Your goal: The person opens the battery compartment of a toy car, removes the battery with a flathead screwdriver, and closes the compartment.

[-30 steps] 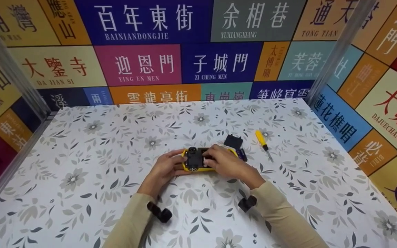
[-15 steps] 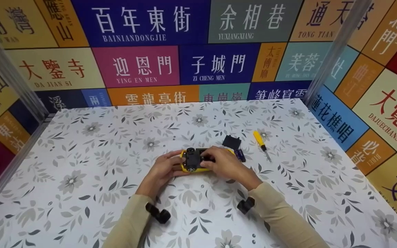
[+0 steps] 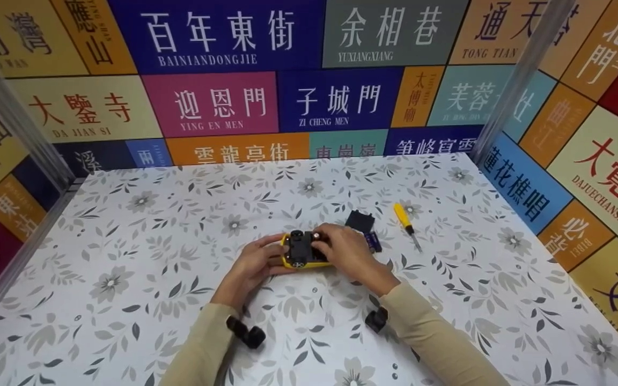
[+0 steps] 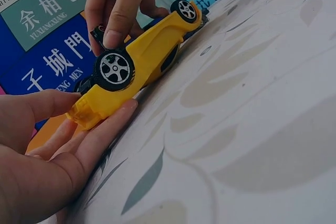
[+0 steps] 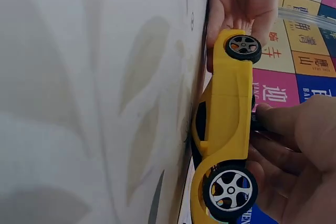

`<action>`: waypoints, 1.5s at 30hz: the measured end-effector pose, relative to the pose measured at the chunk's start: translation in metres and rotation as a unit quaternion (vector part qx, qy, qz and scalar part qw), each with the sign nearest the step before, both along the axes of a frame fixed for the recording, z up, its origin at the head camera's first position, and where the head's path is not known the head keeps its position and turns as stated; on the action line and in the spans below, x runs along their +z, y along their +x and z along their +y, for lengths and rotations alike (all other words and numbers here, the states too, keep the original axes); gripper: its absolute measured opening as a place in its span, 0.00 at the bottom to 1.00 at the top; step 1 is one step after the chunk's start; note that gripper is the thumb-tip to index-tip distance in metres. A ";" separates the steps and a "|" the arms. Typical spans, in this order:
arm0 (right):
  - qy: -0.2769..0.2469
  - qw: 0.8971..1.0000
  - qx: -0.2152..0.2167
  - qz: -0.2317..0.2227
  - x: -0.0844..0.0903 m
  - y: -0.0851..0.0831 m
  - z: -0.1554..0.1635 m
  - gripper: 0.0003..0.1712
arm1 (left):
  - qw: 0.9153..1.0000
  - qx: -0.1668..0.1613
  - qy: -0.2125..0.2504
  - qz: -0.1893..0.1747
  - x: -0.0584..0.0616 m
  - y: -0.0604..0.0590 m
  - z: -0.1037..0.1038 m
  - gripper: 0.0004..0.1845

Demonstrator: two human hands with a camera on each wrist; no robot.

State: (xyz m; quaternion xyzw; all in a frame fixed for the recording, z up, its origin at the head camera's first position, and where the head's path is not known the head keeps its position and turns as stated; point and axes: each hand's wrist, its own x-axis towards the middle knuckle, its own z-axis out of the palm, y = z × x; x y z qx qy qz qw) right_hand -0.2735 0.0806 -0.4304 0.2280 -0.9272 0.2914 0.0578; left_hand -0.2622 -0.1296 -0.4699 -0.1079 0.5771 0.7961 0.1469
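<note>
A yellow toy car (image 3: pixel 309 264) lies upside down, its black underside up and an open battery compartment near its middle. My left hand (image 3: pixel 257 261) holds one end of the car between thumb and fingers, also seen in the left wrist view. Over the compartment, my right hand (image 3: pixel 347 251) pinches a black battery (image 4: pixel 98 37); its silver end shows at the compartment's far side in the head view. In the right wrist view the car's yellow side (image 5: pixel 226 114) hides most of the compartment, with the right fingers just beside it.
A black battery cover (image 3: pixel 360 220) lies beyond the right hand. Close to it are purple batteries (image 3: pixel 374 242), partly hidden by that hand. Farther right lies a yellow-handled screwdriver (image 3: pixel 406 224). Printed panels (image 3: pixel 223 102) stand behind the floral-covered table (image 3: pixel 180 214).
My right fingers, with the black battery, have shifted slightly toward the compartment's far side, and the battery's silver end has come into view. The left hand and car stay put.
</note>
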 end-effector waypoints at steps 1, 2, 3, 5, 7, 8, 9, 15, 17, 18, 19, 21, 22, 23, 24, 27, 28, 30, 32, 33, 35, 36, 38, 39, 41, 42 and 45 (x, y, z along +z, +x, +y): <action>-0.005 1.000 0.000 0.003 -0.001 0.000 0.001 0.12 | 1.000 0.001 0.000 -0.001 0.000 0.000 0.001 0.28; -0.012 1.000 0.001 0.005 -0.001 0.000 0.002 0.12 | 1.000 0.002 -0.003 -0.001 0.000 0.000 0.001 0.28; -0.022 1.000 0.001 0.005 -0.002 -0.001 0.003 0.11 | 1.000 0.003 -0.004 -0.003 0.000 0.000 0.002 0.28; -0.050 0.999 0.002 -0.001 0.000 -0.001 0.006 0.12 | 1.000 0.006 -0.007 -0.008 0.000 0.001 0.003 0.28; -0.082 0.997 0.004 -0.012 0.004 -0.001 0.009 0.12 | 1.000 0.008 -0.011 -0.013 0.000 0.000 0.003 0.28; -0.099 0.995 0.005 -0.015 0.007 -0.001 0.011 0.12 | 1.000 0.009 -0.012 -0.015 0.000 0.000 0.003 0.28; -0.116 0.993 0.007 -0.019 0.010 -0.001 0.014 0.13 | 1.000 0.009 -0.012 -0.018 0.001 0.000 0.003 0.28; -0.148 0.988 0.028 -0.033 0.034 0.000 0.028 0.14 | 1.000 0.010 -0.012 -0.016 0.001 0.000 0.002 0.28; -0.153 0.987 0.031 -0.042 0.041 0.000 0.033 0.14 | 1.000 0.010 -0.010 -0.015 0.001 0.000 0.002 0.28; -0.157 0.986 0.032 -0.046 0.044 0.000 0.036 0.14 | 1.000 0.009 -0.009 -0.013 0.001 0.000 0.002 0.28; -0.161 0.985 0.033 -0.051 0.047 0.000 0.039 0.14 | 1.000 0.008 -0.007 -0.013 0.001 0.001 0.002 0.28; -0.167 0.984 0.035 -0.060 0.051 0.001 0.045 0.15 | 1.000 0.007 -0.006 -0.012 0.001 0.001 0.002 0.28; -0.167 0.983 0.036 -0.063 0.053 0.000 0.048 0.16 | 1.000 0.006 -0.006 -0.012 0.001 0.002 0.002 0.28; -0.164 0.984 0.037 -0.062 0.055 0.000 0.051 0.17 | 1.000 0.006 -0.006 -0.011 0.001 0.002 0.002 0.28; -0.161 0.984 0.035 -0.062 0.056 -0.001 0.055 0.17 | 1.000 0.005 -0.006 -0.012 0.001 0.002 0.002 0.28; -0.155 0.986 0.031 -0.058 0.058 -0.005 0.064 0.19 | 1.000 0.004 -0.006 -0.011 0.001 0.001 0.001 0.28; -0.154 0.986 0.029 -0.058 0.058 -0.007 0.067 0.20 | 1.000 0.004 -0.005 -0.011 0.001 0.001 0.001 0.28; -0.157 0.985 0.025 -0.063 0.058 -0.012 0.073 0.21 | 1.000 0.004 -0.003 -0.007 0.000 0.000 0.001 0.28; -0.167 0.983 0.018 -0.076 0.057 -0.016 0.079 0.22 | 1.000 0.002 -0.001 -0.003 0.000 0.000 0.000 0.29; -0.169 0.982 0.010 -0.083 0.056 -0.018 0.081 0.22 | 1.000 0.000 -0.002 -0.001 0.000 0.001 0.000 0.29; -0.177 0.979 -0.008 -0.098 0.052 -0.023 0.087 0.23 | 1.000 -0.002 -0.003 0.002 0.000 0.001 0.000 0.29; -0.184 0.977 -0.018 -0.109 0.050 -0.025 0.090 0.23 | 1.000 -0.003 -0.004 0.003 0.000 0.001 0.000 0.29; -0.194 0.972 -0.038 -0.126 0.045 -0.030 0.094 0.23 | 1.000 0.000 -0.006 0.000 0.000 0.001 0.001 0.29; -0.199 0.970 -0.047 -0.133 0.043 -0.032 0.097 0.22 | 1.000 0.001 -0.006 -0.002 0.000 0.001 0.001 0.29; -0.204 0.966 -0.065 -0.146 0.038 -0.037 0.101 0.21 | 1.000 0.002 -0.005 -0.005 0.000 0.001 0.001 0.28; -0.204 0.965 -0.073 -0.150 0.035 -0.039 0.102 0.21 | 1.000 0.003 -0.005 -0.006 0.000 0.001 0.001 0.28; -0.203 0.962 -0.097 -0.155 0.028 -0.045 0.107 0.20 | 1.000 0.003 -0.004 -0.008 0.001 0.001 0.001 0.29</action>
